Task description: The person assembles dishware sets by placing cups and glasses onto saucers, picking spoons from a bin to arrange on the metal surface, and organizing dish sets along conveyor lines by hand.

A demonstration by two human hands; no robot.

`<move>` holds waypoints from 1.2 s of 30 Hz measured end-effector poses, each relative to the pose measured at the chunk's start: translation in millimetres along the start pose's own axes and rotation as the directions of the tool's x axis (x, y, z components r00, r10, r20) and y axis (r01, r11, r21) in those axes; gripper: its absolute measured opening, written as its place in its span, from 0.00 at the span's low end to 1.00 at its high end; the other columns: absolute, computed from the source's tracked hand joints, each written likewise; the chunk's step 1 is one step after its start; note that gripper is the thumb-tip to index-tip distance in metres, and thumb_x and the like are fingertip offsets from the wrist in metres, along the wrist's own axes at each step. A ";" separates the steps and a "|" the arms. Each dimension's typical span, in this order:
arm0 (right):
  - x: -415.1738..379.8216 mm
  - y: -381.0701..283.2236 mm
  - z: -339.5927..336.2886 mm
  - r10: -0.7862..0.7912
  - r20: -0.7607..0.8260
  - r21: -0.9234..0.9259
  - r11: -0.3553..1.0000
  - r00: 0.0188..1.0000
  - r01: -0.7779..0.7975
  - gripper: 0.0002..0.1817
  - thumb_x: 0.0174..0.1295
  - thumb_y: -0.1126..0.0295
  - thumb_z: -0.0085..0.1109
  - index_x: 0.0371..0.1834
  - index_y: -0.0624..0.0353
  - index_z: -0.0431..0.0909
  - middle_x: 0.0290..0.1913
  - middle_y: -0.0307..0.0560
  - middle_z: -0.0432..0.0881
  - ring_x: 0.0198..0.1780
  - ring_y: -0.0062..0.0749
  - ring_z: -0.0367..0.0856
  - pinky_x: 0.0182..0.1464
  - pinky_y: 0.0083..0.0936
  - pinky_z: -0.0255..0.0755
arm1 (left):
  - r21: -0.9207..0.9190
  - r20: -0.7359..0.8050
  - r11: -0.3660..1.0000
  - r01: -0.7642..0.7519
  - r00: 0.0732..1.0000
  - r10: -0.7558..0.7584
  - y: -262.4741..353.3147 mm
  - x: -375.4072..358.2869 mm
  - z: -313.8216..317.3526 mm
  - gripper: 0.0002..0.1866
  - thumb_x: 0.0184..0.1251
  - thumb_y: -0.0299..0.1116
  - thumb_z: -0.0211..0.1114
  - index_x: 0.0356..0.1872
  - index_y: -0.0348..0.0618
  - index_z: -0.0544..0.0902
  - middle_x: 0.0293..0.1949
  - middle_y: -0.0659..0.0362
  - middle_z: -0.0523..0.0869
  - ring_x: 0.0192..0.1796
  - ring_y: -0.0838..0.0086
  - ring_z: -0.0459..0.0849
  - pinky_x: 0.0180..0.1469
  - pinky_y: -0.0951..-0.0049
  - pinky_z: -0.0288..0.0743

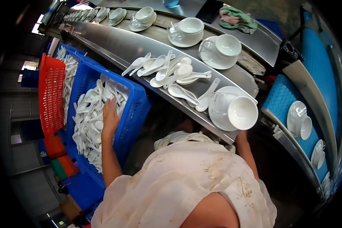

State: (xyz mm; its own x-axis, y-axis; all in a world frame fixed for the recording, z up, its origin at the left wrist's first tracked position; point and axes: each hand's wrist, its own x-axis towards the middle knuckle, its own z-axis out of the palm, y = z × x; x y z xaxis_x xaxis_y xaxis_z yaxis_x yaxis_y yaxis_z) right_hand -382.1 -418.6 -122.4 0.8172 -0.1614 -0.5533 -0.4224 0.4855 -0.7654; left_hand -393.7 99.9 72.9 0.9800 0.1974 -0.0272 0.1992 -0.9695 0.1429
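My left hand (110, 117) reaches into a blue plastic crate (134, 108) filled with white spoons (88, 123). Its fingers stretch out onto the spoons, and I see no spoon lifted in them. My right hand (241, 135) is at the metal ledge's near end, just below a white bowl (242, 113); its fingers are hidden behind the bowl. That bowl sits on a white saucer (221, 122) beside a clear glass cup (218, 103). To the left on the ledge lies a loose pile of white spoons (167, 70).
Sets of bowl, glass and saucer (221, 51) line the conveyor (161, 38) behind the ledge. A red basket (51, 95) stands left of the crate. A blue belt (283, 95) at the right carries more sets. A green-and-pink cloth (237, 19) lies at the back.
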 end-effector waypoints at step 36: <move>4.6 -286.2 -81.2 -0.362 0.144 -0.816 0.483 0.921 0.318 0.27 0.44 0.72 0.59 0.52 0.64 0.74 0.44 0.47 0.80 0.43 0.34 0.78 0.50 0.27 0.70 | -0.176 -0.560 0.975 -0.136 0.829 0.014 43.9 35.4 -115.6 0.13 0.65 0.28 0.57 0.49 0.40 0.78 0.49 0.53 0.78 0.51 0.65 0.78 0.52 0.70 0.72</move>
State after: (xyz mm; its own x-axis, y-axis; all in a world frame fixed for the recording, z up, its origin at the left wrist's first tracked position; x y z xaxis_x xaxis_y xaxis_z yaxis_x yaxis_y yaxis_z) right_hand -289.3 -628.1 67.4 0.9621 -0.2004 -0.1848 -0.2641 -0.5175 -0.8139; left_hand -350.5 81.2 192.6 0.8138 0.2313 0.5332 0.0609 -0.9463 0.3176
